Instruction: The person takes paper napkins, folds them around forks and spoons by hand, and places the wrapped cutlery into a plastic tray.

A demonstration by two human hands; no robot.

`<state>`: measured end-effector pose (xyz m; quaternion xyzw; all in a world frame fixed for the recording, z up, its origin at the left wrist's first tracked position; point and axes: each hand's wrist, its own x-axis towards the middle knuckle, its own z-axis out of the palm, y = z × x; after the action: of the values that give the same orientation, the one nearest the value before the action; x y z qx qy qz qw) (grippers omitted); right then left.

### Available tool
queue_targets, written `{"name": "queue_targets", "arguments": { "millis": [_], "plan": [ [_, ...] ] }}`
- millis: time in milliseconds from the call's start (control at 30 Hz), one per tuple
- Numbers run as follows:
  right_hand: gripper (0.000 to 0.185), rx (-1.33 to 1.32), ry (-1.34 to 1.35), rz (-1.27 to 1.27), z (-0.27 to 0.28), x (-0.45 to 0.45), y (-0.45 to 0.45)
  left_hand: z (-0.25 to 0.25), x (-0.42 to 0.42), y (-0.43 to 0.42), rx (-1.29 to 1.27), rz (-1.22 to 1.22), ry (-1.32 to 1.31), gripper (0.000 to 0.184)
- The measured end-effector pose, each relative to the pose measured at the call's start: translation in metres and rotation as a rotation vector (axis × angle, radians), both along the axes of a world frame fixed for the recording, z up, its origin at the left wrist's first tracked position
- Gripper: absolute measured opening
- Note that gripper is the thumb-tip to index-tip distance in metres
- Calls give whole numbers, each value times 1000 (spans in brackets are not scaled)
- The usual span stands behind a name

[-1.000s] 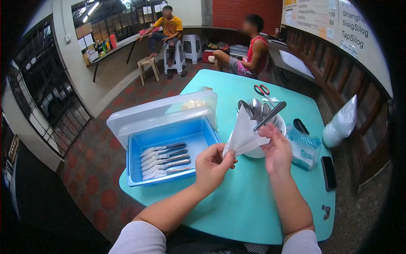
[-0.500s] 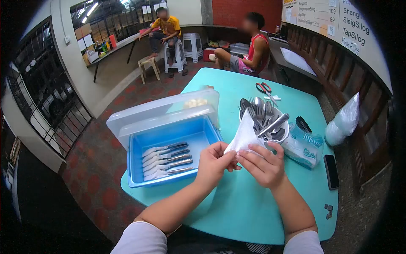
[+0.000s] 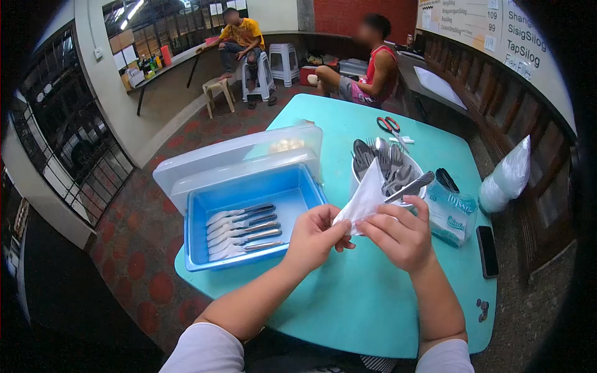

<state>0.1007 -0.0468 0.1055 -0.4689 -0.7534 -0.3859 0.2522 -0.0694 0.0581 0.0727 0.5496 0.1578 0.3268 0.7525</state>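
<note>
"Both the left hand (image 3: 318,237) and the right hand (image 3: 401,236) are at the white paper napkin (image 3: 367,194), yes?"

"Yes, all 2 of them. The left hand pinches its lower left corner between thumb and fingers. The right hand lays bent fingers over its lower right side; its thumb is hidden, so I can't tell how firmly it grips."

"Where is the napkin exactly?"

"Raised above the turquoise table (image 3: 348,298), its peak pointing up, in front of the white container (image 3: 355,186). At its right side, 1 metal handle (image 3: 411,186) slants up and to the right."

"And the container?"

"Loose forks and spoons (image 3: 382,149) stand in it. Just behind lie orange-handled scissors (image 3: 390,125)."

"What's on the left?"

"A blue tray (image 3: 298,186) with wrapped cutlery (image 3: 245,230) lying in a row, handles to the right. Its translucent lid (image 3: 233,163) stands tilted behind it."

"To the right?"

"A tissue pack (image 3: 449,217) beside the container, then 1 phone (image 3: 488,252) near the edge and some coins (image 3: 482,309) nearer the wearer."

"Anyone else?"

"2 people, seated beyond the table: 1 person in a yellow shirt (image 3: 245,36), 1 person in a red top (image 3: 380,67)."
</note>
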Motion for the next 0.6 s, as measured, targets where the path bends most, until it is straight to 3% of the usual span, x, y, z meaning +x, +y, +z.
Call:
{"name": "queue_targets", "arguments": {
  "millis": [333, 500, 600],
  "plan": [
    [17, -10, -3, 3, 8, -2, -5, 6, -4, 2, -33, -7, 62, 17],
    [12, -123, 60, 29, 11, -2, -7, 6, -3, 0, 113, 47, 163, 17],
    [8, -338, 171, 21, 13, 9, -7, 0, -1, -4, 185, 34, 189, 15]
  ]
}}
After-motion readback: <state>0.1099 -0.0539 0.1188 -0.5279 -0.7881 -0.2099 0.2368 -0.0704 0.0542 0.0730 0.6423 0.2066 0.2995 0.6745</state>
